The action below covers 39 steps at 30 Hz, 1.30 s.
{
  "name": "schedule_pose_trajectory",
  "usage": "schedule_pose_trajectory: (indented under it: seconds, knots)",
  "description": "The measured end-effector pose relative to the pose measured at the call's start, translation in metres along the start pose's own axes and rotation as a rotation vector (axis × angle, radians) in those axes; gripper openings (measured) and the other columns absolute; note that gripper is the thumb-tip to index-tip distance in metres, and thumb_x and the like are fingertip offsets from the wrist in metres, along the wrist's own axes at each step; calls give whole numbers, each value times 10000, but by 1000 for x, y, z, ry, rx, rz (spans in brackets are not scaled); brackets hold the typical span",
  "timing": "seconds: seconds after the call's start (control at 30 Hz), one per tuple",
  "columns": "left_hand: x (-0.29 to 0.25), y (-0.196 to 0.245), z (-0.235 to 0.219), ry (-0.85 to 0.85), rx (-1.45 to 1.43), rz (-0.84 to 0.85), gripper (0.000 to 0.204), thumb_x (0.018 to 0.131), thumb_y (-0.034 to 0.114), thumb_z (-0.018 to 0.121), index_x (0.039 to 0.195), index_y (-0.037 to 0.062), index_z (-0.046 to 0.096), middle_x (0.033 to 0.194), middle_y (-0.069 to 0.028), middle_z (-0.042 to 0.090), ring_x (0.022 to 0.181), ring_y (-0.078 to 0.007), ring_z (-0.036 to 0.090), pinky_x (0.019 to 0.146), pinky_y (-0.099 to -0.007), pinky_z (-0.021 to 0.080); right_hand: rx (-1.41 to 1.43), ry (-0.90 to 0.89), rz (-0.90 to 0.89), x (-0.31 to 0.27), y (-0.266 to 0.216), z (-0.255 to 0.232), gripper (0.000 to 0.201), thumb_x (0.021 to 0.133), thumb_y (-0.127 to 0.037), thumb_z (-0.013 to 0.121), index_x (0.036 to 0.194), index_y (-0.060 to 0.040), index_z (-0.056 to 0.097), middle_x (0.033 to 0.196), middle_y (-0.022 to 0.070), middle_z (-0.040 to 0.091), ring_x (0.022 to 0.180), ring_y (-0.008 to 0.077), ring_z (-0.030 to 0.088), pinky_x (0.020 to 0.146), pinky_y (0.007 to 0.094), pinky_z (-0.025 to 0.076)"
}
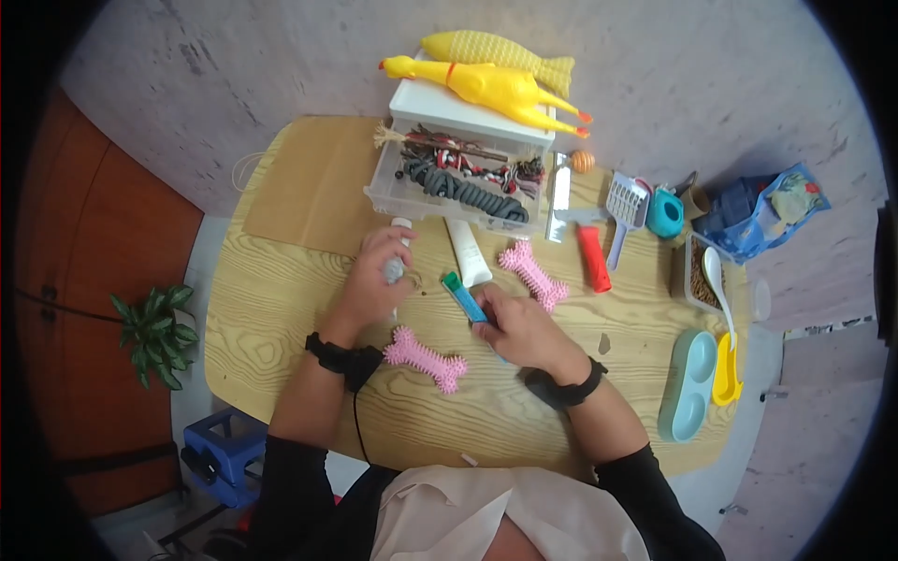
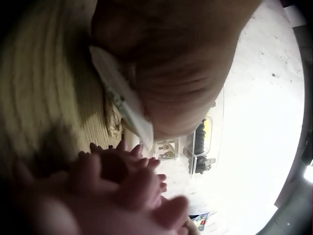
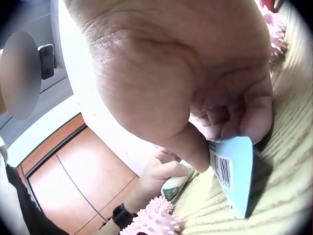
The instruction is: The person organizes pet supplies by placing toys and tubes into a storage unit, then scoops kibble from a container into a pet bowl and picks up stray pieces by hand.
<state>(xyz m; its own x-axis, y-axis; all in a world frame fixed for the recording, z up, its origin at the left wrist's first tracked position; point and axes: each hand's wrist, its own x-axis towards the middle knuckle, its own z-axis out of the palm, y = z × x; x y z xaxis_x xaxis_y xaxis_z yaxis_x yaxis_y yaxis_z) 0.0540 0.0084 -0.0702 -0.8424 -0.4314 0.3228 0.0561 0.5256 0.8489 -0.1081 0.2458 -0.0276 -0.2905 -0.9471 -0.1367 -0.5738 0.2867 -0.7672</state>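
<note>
My left hand (image 1: 374, 273) grips a white tube (image 1: 394, 269), its pale cap pointing away from me. The tube's flat crimped end (image 2: 120, 95) sticks out below the palm in the left wrist view. Between thumb and fingers, my right hand (image 1: 524, 332) pinches a blue tube (image 1: 467, 301) with a green cap, tilted toward the left. Its flat light-blue end (image 3: 234, 171) shows a barcode close over the table. Another white tube (image 1: 469, 252) lies between the hands. One pink spiky bone toy (image 1: 426, 359) lies nearest me; a second pink bone (image 1: 533, 275) lies beyond my right hand.
A clear bin (image 1: 383, 192) of rope toys stands at the back, with a yellow rubber chicken (image 1: 477, 82) on the white lid behind. To the right are a red-handled tool (image 1: 593, 259), a litter scoop (image 1: 626, 202), a kibble box (image 1: 687, 271) and a double bowl (image 1: 689, 385).
</note>
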Motion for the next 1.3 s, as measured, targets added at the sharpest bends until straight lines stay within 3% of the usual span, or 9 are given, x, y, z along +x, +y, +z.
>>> schedule_pose_trajectory:
  seconds: [0.13, 0.47, 0.57, 0.63, 0.97, 1.13, 1.2, 1.27, 1.3]
  knots:
    - [3, -21, -7, 115, -576, -118, 336, 708, -123, 602, 981, 66, 550, 1386, -132, 561, 1344, -254, 513, 1167, -351, 343, 11, 23, -13, 2, 6, 4, 280, 924, -140, 724, 1139, -69, 558, 870, 192, 702, 862, 428, 699, 740, 530, 518]
    - [2, -6, -11, 174, -617, -288, 326, 812, -112, 637, 1084, 49, 557, 1353, -78, 570, 1197, -166, 576, 1058, -313, 441, -8, 3, -16, 1, 2, 1, 310, 917, -131, 723, 1165, -62, 550, 886, 195, 713, 866, 433, 702, 753, 534, 524]
    - [1, 6, -36, 82, -377, -345, 301, 859, -38, 683, 1140, 26, 599, 1261, -80, 631, 1088, -174, 628, 956, -315, 491, -25, 9, -15, 1, 2, 2, 315, 914, -122, 730, 1182, -68, 573, 888, 181, 718, 863, 410, 710, 756, 506, 533]
    - [1, 35, -55, -283, 294, -280, 256, 863, -13, 691, 1116, 31, 679, 1098, -114, 696, 1001, -259, 661, 894, -365, 524, -47, 31, -25, 1, 3, 4, 319, 912, -114, 737, 1195, -73, 595, 890, 166, 722, 861, 385, 720, 760, 477, 541]
    - [-9, 61, -56, -405, 651, -15, 178, 883, 116, 743, 1038, 35, 773, 980, -182, 740, 915, -405, 671, 854, -456, 538, -70, 34, 4, -4, 1, 4, 491, 923, -209, 743, 1329, -57, 512, 1038, 222, 741, 962, 417, 726, 835, 496, 567]
    - [-22, 91, -99, -318, 677, -262, 171, 934, 96, 687, 1061, 16, 767, 1043, -216, 712, 987, -430, 663, 891, -458, 541, -180, 108, -123, -24, -20, -3, 501, 917, -210, 741, 1330, -28, 523, 1113, 250, 671, 974, 444, 692, 825, 529, 566]
    - [-17, 107, -102, -262, 619, -199, 135, 979, 62, 672, 1080, -1, 734, 987, -160, 720, 982, -342, 698, 884, -396, 549, -203, 212, -336, -24, -32, -7, 453, 928, -197, 744, 1306, -33, 556, 1130, 241, 658, 977, 417, 684, 829, 491, 566]
    - [-17, 108, -89, -31, -316, -341, 100, 1027, 45, 657, 1113, 6, 690, 983, -65, 698, 975, -196, 689, 894, -321, 538, -27, 218, -400, -17, -53, -16, 422, 940, -213, 751, 1287, -49, 573, 1123, 211, 651, 936, 379, 685, 804, 471, 565]
    - [-14, 113, -76, -24, -312, -337, 100, 1027, 45, 657, 1113, 6, 690, 983, -65, 698, 975, -196, 689, 894, -321, 538, 148, 221, -457, -13, -66, -21, 391, 953, -229, 757, 1267, -65, 591, 1116, 182, 644, 896, 341, 686, 779, 450, 564]
